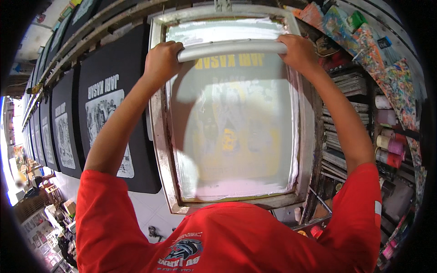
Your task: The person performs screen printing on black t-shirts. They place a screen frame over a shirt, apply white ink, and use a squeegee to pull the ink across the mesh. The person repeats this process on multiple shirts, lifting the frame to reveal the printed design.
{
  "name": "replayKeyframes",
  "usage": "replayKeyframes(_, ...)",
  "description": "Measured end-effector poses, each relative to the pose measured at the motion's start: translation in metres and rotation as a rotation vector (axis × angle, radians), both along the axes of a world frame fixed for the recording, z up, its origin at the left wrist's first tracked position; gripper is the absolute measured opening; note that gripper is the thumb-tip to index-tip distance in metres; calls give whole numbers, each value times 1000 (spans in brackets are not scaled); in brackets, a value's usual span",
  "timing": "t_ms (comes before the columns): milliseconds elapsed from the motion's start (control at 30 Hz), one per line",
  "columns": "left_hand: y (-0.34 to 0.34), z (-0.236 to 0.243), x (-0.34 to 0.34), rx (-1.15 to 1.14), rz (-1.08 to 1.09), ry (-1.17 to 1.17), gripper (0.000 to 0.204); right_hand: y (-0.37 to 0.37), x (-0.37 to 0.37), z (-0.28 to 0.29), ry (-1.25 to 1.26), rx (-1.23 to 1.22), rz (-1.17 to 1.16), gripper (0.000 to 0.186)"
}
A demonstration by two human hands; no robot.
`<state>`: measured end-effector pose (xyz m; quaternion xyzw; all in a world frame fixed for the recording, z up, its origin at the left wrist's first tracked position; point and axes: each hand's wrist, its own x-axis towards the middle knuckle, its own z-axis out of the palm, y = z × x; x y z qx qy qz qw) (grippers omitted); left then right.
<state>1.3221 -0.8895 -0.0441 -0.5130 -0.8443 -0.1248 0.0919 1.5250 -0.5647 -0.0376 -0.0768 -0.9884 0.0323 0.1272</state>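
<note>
A long pale squeegee (232, 49) lies across the far part of a framed printing screen (159, 113). My left hand (163, 58) is closed around its left end, and my right hand (298, 52) grips the right end. Both arms reach forward over the frame. Through the pale mesh (236, 177) a yellow and grey design shows faintly, with yellow lettering just below the squeegee. White ink (223, 28) is smeared along the far edge of the mesh. The squeegee's blade edge is hidden from me.
To the left hang or lie several black printed shirts (120, 73) in a row along a rail. Stacked wooden frames (348, 84) fill a rack at right, beside ink containers (389, 144) and a paint-splattered board (371, 50). Tiled floor (148, 211) shows below.
</note>
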Motion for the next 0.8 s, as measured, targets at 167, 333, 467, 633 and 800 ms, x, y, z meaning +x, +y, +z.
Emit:
replayKeyframes(167,17,66,-40,-55,-101,-202,34,16,-27,62,-170,-73,50,34)
replayKeyframes(333,-24,114,22,-94,-29,-210,34,-23,32,103,-111,-18,48,26)
replayKeyframes(467,-95,107,114,4,1,-238,18,-108,125,126,-152,-56,-65,26)
replayKeyframes(633,-191,81,248,-40,-52,-359,35,-200,268,94,-182,-154,-54,26)
replayKeyframes(800,-237,44,331,-3,-4,-416,37,-256,348,44,-174,-231,-112,38)
